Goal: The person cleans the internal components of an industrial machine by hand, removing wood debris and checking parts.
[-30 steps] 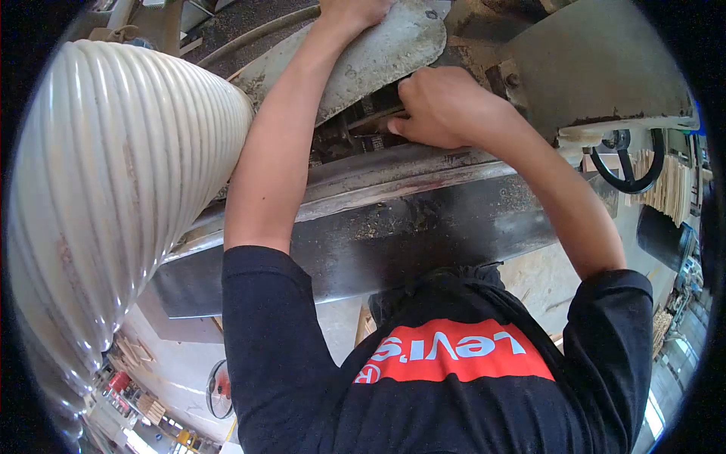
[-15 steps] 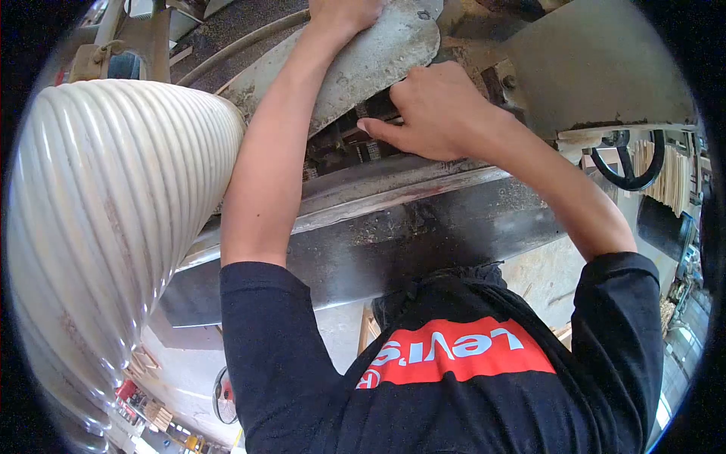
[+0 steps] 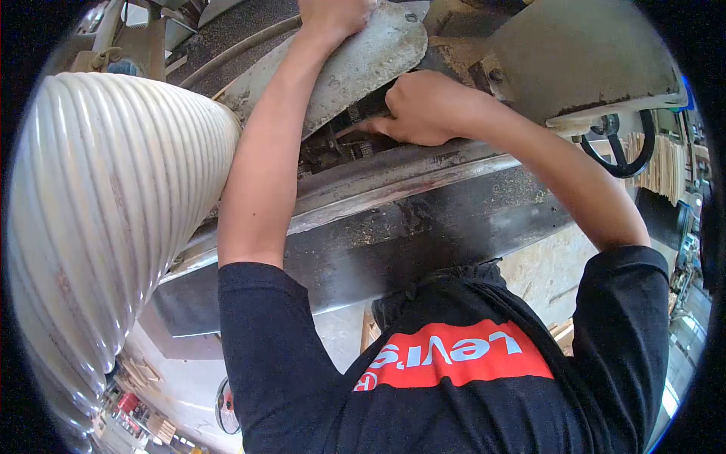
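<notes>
Beneath the grey guard [image 3: 363,57], right hand [image 3: 420,106] reaches; left hand [image 3: 333,15] holds it.

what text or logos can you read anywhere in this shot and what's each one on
"Levi's" with a small "®": white letters on the red patch of the black t-shirt, upside down in this view.
Nothing legible shows on the machine or the ribbed hose; the background shop items are too small to read.
</notes>
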Tool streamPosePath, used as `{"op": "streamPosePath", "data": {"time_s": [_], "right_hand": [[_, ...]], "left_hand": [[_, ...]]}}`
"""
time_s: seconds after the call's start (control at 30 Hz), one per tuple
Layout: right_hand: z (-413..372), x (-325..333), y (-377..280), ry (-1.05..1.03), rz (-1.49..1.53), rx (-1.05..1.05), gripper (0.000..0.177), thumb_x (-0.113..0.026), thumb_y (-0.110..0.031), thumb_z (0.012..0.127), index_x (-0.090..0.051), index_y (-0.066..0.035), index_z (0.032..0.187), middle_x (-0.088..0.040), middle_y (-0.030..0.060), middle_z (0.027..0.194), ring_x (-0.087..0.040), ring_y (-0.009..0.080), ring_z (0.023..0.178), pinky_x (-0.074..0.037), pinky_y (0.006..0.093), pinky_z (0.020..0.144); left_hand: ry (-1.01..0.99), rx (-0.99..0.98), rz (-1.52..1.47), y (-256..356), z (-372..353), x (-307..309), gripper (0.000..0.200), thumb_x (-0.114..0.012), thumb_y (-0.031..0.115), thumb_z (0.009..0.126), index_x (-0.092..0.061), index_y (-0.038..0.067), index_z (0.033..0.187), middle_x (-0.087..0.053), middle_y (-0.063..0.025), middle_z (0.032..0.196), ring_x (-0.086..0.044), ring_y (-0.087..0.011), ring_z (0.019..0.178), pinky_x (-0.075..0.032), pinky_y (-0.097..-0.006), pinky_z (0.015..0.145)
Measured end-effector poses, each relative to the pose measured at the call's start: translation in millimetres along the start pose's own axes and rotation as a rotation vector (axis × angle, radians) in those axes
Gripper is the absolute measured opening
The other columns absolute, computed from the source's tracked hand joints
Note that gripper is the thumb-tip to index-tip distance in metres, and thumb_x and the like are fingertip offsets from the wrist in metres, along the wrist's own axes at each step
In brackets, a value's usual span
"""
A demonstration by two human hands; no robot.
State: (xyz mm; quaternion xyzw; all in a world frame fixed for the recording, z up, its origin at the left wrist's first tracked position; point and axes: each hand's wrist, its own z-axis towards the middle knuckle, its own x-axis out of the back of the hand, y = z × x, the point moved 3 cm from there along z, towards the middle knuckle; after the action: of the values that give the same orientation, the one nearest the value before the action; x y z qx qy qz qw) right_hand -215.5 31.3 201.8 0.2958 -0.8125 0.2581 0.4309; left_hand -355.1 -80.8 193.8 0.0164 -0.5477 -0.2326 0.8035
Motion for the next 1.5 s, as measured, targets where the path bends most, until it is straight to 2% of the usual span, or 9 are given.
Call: {"op": "streamPosePath", "data": {"time_s": [0.17, 0.27, 0.73, 1.03, 1.13, 1.23, 1.33, 1.43, 1.5], "right_hand": [[9, -15, 5, -0.057, -0.142, -0.002, 0.036, -0.047, -0.037, 0.104, -0.069, -0.017, 0.126, -0.070, 0.0195, 0.083, -0.072, 0.0420, 0.081, -0.060, 0.0510, 0.071], [10, -25, 10, -0.051, -0.238, 0.112, 0.039, -0.048, -0.033, 0.103, -0.061, -0.026, 0.139, -0.071, 0.0177, 0.090, -0.073, 0.0407, 0.083, -0.061, 0.0503, 0.068], [0, -6, -3, -0.148, -0.310, 0.147, 0.048, -0.041, -0.030, 0.104, -0.050, -0.032, 0.151, -0.071, 0.0187, 0.098, -0.073, 0.0377, 0.093, -0.061, 0.0516, 0.074], [0, -11, 0, -0.117, -0.271, 0.095, 0.045, -0.042, -0.031, 0.105, -0.053, -0.036, 0.149, -0.071, 0.0169, 0.091, -0.073, 0.0379, 0.086, -0.061, 0.0508, 0.072], [4, -10, 1, -0.106, -0.254, 0.087, 0.038, -0.049, -0.028, 0.102, -0.067, -0.020, 0.134, -0.070, 0.0172, 0.086, -0.073, 0.0381, 0.079, -0.061, 0.0492, 0.071], [-6, 5, -4, -0.042, 0.010, -0.029, 0.028, -0.061, -0.024, 0.094, -0.076, -0.004, 0.108, -0.068, 0.0189, 0.077, -0.072, 0.0398, 0.076, -0.059, 0.0479, 0.070], [-28, 25, -11, 0.336, -0.055, 0.137, 0.026, -0.069, -0.023, 0.089, -0.074, 0.003, 0.086, -0.068, 0.0216, 0.075, -0.071, 0.0415, 0.078, -0.058, 0.0479, 0.071], [-31, 21, -12, 0.381, -0.112, 0.138, 0.023, -0.071, -0.020, 0.087, -0.073, 0.002, 0.084, -0.069, 0.0231, 0.076, -0.071, 0.0425, 0.078, -0.057, 0.0489, 0.072], [-26, 25, -3, 0.208, -0.051, 0.072, 0.026, -0.071, -0.022, 0.088, -0.072, 0.003, 0.081, -0.069, 0.0244, 0.078, -0.071, 0.0424, 0.079, -0.057, 0.0493, 0.073]], "left_hand": [[-0.061, 0.038, -0.011, 3, 0, 5, 0.042, -0.067, 0.039, 0.093, -0.076, 0.001, 0.076, -0.071, -0.0242, 0.080, -0.071, -0.0417, 0.078, -0.056, -0.0510, 0.073], [-0.031, 0.012, -0.007, 2, 1, 2, 0.041, -0.068, 0.038, 0.093, -0.076, 0.001, 0.076, -0.071, -0.0240, 0.080, -0.072, -0.0414, 0.078, -0.057, -0.0503, 0.073], [0.017, -0.012, 0.023, 0, 2, -5, 0.043, -0.068, 0.038, 0.094, -0.074, -0.001, 0.077, -0.071, -0.0242, 0.080, -0.071, -0.0411, 0.080, -0.056, -0.0506, 0.075], [-0.026, 0.003, 0.024, 2, 2, -6, 0.046, -0.067, 0.041, 0.094, -0.074, -0.001, 0.077, -0.071, -0.0243, 0.080, -0.072, -0.0416, 0.079, -0.057, -0.0512, 0.074], [-0.016, 0.011, 0.037, 0, 2, -3, 0.046, -0.066, 0.041, 0.094, -0.075, -0.001, 0.078, -0.071, -0.0240, 0.080, -0.072, -0.0416, 0.079, -0.057, -0.0509, 0.074], [-0.046, 0.028, 0.030, 3, 0, -1, 0.046, -0.066, 0.041, 0.095, -0.075, 0.000, 0.077, -0.071, -0.0241, 0.080, -0.072, -0.0418, 0.079, -0.057, -0.0506, 0.074], [-0.063, 0.026, 0.010, 2, 0, 2, 0.046, -0.066, 0.041, 0.094, -0.075, 0.000, 0.076, -0.071, -0.0244, 0.080, -0.071, -0.0420, 0.079, -0.056, -0.0508, 0.074], [-0.059, 0.025, -0.004, 1, 0, 3, 0.044, -0.067, 0.040, 0.094, -0.075, 0.000, 0.076, -0.071, -0.0252, 0.081, -0.071, -0.0420, 0.080, -0.056, -0.0511, 0.074], [-0.026, 0.004, 0.016, 2, 2, 0, 0.044, -0.068, 0.039, 0.093, -0.075, 0.000, 0.076, -0.071, -0.0250, 0.081, -0.071, -0.0421, 0.080, -0.056, -0.0512, 0.074]]}}
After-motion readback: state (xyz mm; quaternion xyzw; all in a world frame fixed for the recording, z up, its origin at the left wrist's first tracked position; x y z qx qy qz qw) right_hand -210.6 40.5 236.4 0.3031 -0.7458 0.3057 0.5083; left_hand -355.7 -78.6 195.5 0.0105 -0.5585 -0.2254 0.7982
